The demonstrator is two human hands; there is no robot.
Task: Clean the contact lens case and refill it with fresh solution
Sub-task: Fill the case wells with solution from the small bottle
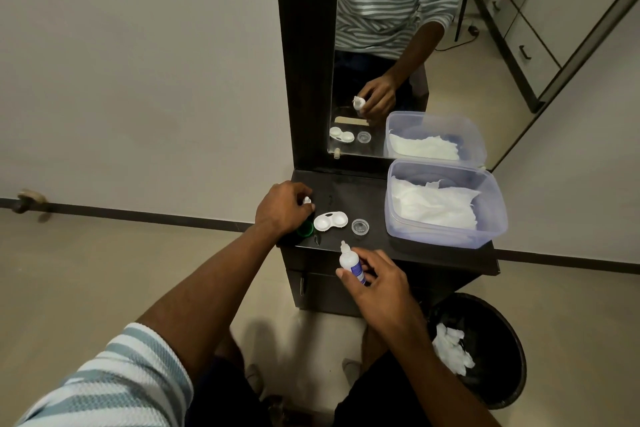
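Note:
A white two-well contact lens case (330, 220) lies open on the dark shelf (360, 191). A green cap (305, 228) sits just left of it, partly under my left hand (282, 210). That hand pinches a small white bottle cap (307, 200) above the shelf's left end. My right hand (374, 279) grips a white solution bottle with a blue label (350, 262), uncapped, its nozzle pointing up and toward the case. A clear round lid (360, 226) rests to the right of the case.
A translucent plastic tub (446, 239) holding white tissues fills the shelf's right side. A mirror (398, 45) stands behind the shelf. A black bin (485, 350) with used tissues sits on the floor at the lower right. Drawers are below the shelf.

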